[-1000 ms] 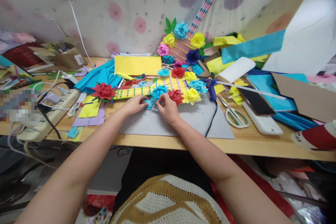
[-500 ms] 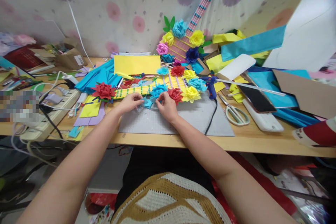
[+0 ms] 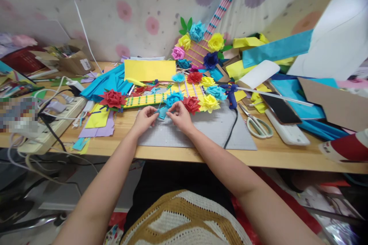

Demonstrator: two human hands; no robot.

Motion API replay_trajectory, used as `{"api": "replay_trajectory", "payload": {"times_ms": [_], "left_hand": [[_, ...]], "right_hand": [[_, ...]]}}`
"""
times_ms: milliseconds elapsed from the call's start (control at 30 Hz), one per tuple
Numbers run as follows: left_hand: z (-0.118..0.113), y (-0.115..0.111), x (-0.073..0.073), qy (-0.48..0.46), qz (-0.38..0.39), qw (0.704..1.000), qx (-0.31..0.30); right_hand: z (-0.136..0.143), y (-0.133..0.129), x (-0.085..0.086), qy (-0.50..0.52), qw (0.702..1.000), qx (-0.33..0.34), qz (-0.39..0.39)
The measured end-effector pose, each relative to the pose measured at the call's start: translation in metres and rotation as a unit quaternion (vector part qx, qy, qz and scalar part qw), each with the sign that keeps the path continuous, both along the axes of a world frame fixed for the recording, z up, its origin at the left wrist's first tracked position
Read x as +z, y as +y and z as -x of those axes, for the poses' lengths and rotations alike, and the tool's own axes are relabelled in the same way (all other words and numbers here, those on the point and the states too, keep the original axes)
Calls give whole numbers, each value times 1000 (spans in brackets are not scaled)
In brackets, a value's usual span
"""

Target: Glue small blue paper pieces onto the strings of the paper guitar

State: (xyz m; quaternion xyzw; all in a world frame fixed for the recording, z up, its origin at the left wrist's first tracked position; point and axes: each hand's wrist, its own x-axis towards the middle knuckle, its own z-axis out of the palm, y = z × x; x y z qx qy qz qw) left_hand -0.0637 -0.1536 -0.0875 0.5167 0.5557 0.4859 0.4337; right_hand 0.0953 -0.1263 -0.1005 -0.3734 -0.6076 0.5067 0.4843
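Note:
A small light-blue paper piece (image 3: 162, 113) is pinched between both hands, above the grey mat (image 3: 212, 134). My left hand (image 3: 146, 119) grips its left edge, fingers closed. On its right edge, the fingers of my right hand (image 3: 180, 116) are pressed together. Just behind them lies a yellow guitar-shaped craft (image 3: 146, 100) with purple strings and several paper flowers. Among these, a blue flower (image 3: 173, 99) sits right behind my hands, a red flower (image 3: 113, 100) is at the neck's left end, and a yellow flower (image 3: 209, 102) is at the right.
Right of the mat are a blue glue gun (image 3: 231, 95), scissors (image 3: 258, 125), a phone (image 3: 281, 109) and a red-and-white cup (image 3: 346, 147). A power strip (image 3: 54, 124) with cables lies left. A pink guitar craft (image 3: 198, 51) leans on the wall behind yellow paper (image 3: 150, 70).
My left hand has shifted slightly right, and my right hand slightly left, so they are closer together. The blue paper piece between them looks more compact.

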Motion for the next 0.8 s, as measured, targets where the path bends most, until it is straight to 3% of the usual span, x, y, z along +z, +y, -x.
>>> {"api": "replay_trajectory", "payload": {"times_ms": [267, 600, 800], "left_hand": [[0, 0, -2, -29, -12, 999, -14], [-1, -2, 0, -33, -4, 999, -28], [1, -2, 0, -27, 1, 999, -43]], "right_hand": [[4, -1, -4, -19, 1000, 23, 1], [1, 0, -5, -50, 995, -7, -81], [3, 0, -7, 6, 999, 41, -32]]}}
